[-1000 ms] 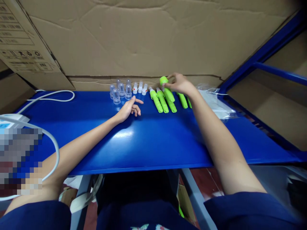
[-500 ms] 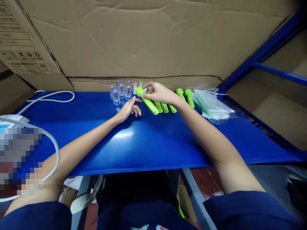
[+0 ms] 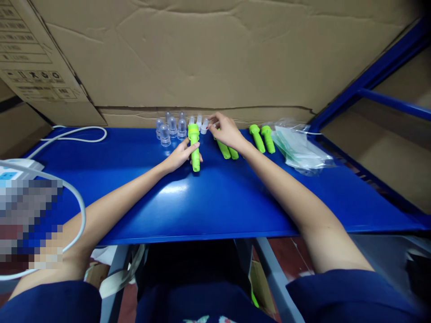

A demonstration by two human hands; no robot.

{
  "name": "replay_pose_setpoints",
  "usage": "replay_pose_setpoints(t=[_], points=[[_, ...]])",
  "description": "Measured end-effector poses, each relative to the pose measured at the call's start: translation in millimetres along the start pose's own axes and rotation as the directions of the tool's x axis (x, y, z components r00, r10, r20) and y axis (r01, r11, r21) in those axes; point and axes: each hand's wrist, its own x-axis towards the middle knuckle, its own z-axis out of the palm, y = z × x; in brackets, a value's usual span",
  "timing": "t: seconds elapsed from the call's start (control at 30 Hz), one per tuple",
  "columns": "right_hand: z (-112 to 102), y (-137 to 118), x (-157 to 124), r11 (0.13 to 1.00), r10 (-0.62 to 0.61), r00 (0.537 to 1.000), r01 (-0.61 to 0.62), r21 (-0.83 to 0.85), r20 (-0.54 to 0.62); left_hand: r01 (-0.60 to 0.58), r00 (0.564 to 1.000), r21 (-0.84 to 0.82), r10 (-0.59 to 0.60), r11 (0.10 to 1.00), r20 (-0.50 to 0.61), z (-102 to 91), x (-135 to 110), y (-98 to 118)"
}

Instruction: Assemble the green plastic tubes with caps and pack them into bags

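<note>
My left hand (image 3: pixel 179 157) is closed around the shaft of a lime-green flashlight (image 3: pixel 195 150), held nearly upright with its wide head away from me. My right hand (image 3: pixel 226 131) pinches a small translucent white cap (image 3: pixel 204 127) with a red mark, tilted between thumb and fingers. Two similar white caps (image 3: pixel 199 121) stand just left of it. Further left is a group of clear plastic domed covers (image 3: pixel 164 136). More green flashlights (image 3: pixel 223 150) lie under and beside my right hand, which partly hides them.
Two green flashlights (image 3: pixel 257 139) lie to the right, beside clear plastic bags (image 3: pixel 301 150). A cardboard wall (image 3: pixel 208 58) backs the blue table (image 3: pixel 215 197). A white cable (image 3: pixel 79 197) loops over my left forearm from a white device (image 3: pixel 22 168).
The green flashlight has passed from my right hand into my left and turned more upright. My right hand has shifted slightly right and taken hold of a small white cap.
</note>
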Motion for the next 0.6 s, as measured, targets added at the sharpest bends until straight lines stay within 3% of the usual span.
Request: replay_pose_setpoints(t=[0.23,0.4,0.6], points=[[16.3,36.4,3.9,0.970,0.018,1.000,-0.020,-0.243,-0.010,0.007,1.000,0.020,-0.007,1.000,-0.001,1.9,0.1,1.4],[23.0,36.3,0.8,0.959,0.042,0.998,-0.028,-0.282,0.044,0.003,1.000,0.024,-0.003,1.000,0.011,2.5,-1.6,3.6],[27.8,38.5,5.3,0.973,-0.001,1.000,0.003,-0.230,0.010,-0.017,1.000,0.024,0.017,1.000,0.023,2.1,-1.9,1.8]])
